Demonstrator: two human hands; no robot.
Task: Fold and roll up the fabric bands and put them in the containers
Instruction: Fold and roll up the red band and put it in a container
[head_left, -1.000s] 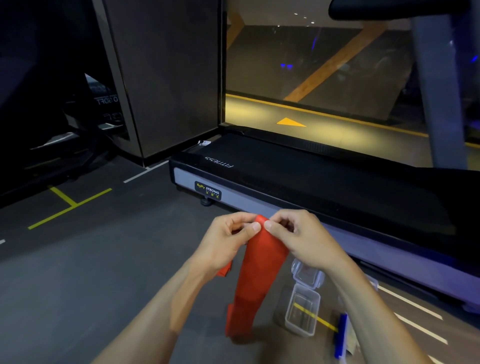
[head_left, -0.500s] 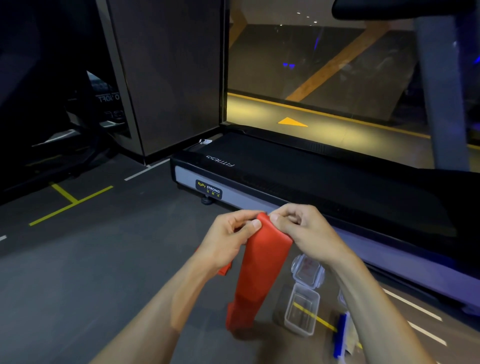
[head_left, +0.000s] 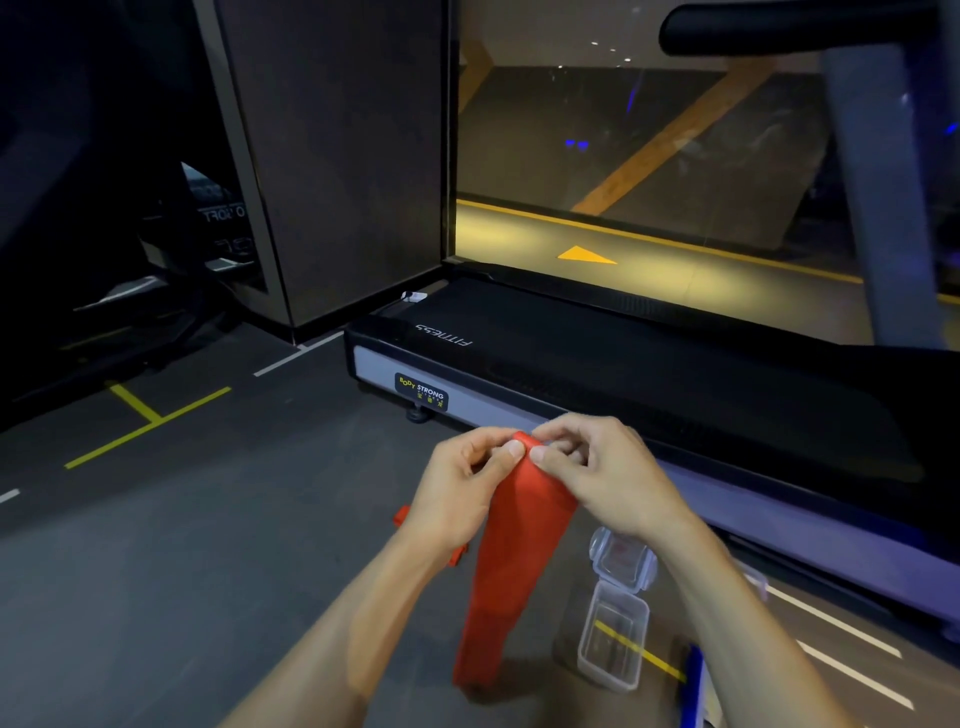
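Red band (head_left: 511, 561): held up in front of me, over the floor on my side of the treadmill (head_left: 649, 374). My left hand (head_left: 460, 491) pinches its top edge between thumb and curled fingers; my right hand (head_left: 597, 478) pinches the same edge just beside it, thumb tips nearly meeting. The rest hangs down, narrowing toward the floor; whether its lower end touches the floor I cannot tell.

Clear container (head_left: 613, 644): open, on the floor between the band's lower end and the treadmill, lying across a yellow floor line.

Clear lid (head_left: 623, 558): beside the container on its treadmill side, partly behind my right wrist.

Blue item (head_left: 693, 686): by the container, too cut off to name.

Treadmill: long side rail runs close behind my hands.

Grey floor (head_left: 182, 545): open on the side of the band away from the container.
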